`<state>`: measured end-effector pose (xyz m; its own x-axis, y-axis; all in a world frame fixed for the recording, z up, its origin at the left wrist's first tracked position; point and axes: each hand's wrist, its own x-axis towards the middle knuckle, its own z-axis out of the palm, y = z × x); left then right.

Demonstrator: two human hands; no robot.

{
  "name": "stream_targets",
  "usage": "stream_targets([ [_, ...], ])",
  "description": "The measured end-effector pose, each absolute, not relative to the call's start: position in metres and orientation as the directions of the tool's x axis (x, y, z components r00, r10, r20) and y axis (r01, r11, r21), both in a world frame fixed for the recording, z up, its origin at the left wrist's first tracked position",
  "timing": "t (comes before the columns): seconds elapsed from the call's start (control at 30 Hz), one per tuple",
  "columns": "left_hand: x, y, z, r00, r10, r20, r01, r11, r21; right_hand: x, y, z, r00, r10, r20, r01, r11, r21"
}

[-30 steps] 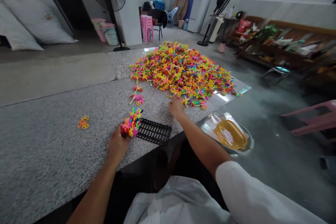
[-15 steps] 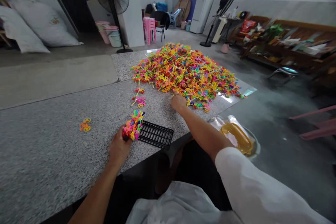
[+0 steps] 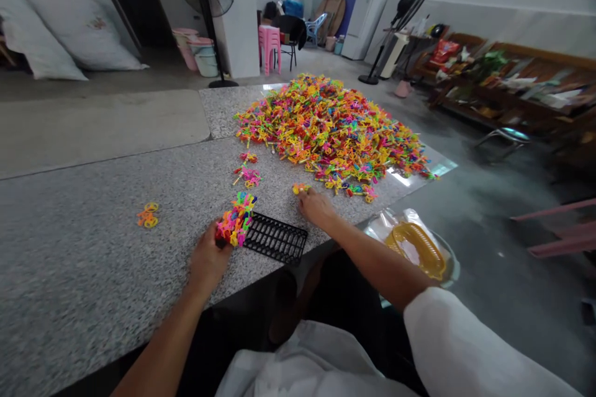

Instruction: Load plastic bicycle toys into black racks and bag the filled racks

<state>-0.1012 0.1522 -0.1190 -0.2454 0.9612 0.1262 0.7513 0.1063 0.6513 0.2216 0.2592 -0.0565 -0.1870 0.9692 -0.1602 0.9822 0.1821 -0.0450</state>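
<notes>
1. My left hand (image 3: pixel 208 257) was clamped on the left end of the black rack (image 3: pixel 277 239), which lay flat by the near edge of the table (image 3: pixel 93 260).
2. The left section of the rack carried tightly packed multicoloured pieces (image 3: pixel 236 220); its right section showed bare slots.
3. My right hand (image 3: pixel 316 208) was pinched on an orange-yellow piece (image 3: pixel 300 188), beyond the rack and short of the pile. I could not tell whether that piece touched the table.
4. The large pile (image 3: pixel 330 130) of similar pieces covered the table's far right portion, reaching close to its right corner.
5. A pink piece (image 3: pixel 250 177) and a red piece (image 3: pixel 248 157) lay between the rack and the pile.
6. A separate orange and yellow cluster (image 3: pixel 149 215) lay left of the rack, well apart from it.
7. A yellow basket (image 3: pixel 431 245) sat off the table, beside its near edge toward the right corner.
</notes>
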Motion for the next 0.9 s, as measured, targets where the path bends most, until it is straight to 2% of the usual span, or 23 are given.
stream_targets([
  [0.07, -0.100, 0.152, -0.118, -0.236, 0.967, 0.099, 0.755, 0.119, 0.645, 0.220, 0.243, -0.054, -0.226, 0.958, -0.175, 0.974, 0.220, -0.056],
  [0.2, -0.097, 0.151, -0.117, -0.241, 0.964, 0.110, 0.754, 0.115, 0.647, 0.218, 0.234, -0.050, -0.200, 0.965, -0.171, 0.980, 0.194, -0.055],
  [0.4, -0.095, 0.150, -0.114, -0.266, 0.956, 0.123, 0.753, 0.127, 0.646, 0.217, 0.246, -0.043, -0.344, 0.919, -0.191, 0.939, 0.334, -0.084],
  [0.5, -0.094, 0.150, -0.113, -0.261, 0.959, 0.109, 0.747, 0.129, 0.652, 0.216, 0.253, -0.047, -0.331, 0.924, -0.189, 0.942, 0.311, -0.126],
  [0.6, -0.094, 0.150, -0.113, -0.246, 0.963, 0.107, 0.741, 0.115, 0.662, 0.204, 0.256, -0.055, -0.255, 0.952, -0.171, 0.926, 0.190, -0.328],
  [0.67, -0.095, 0.150, -0.113, -0.240, 0.964, 0.116, 0.743, 0.106, 0.661, 0.189, 0.253, -0.060, -0.220, 0.955, -0.201, 0.836, 0.079, -0.544],
  [0.73, -0.095, 0.150, -0.113, -0.238, 0.963, 0.126, 0.747, 0.098, 0.658, 0.170, 0.248, -0.063, -0.248, 0.936, -0.248, 0.704, -0.002, -0.710],
  [0.8, -0.095, 0.150, -0.113, -0.238, 0.961, 0.139, 0.750, 0.091, 0.656, 0.151, 0.243, -0.062, -0.296, 0.917, -0.266, 0.621, -0.027, -0.783],
  [0.9, -0.095, 0.150, -0.111, -0.231, 0.964, 0.130, 0.752, 0.092, 0.653, 0.130, 0.239, -0.057, -0.319, 0.922, -0.221, 0.642, 0.039, -0.765],
])
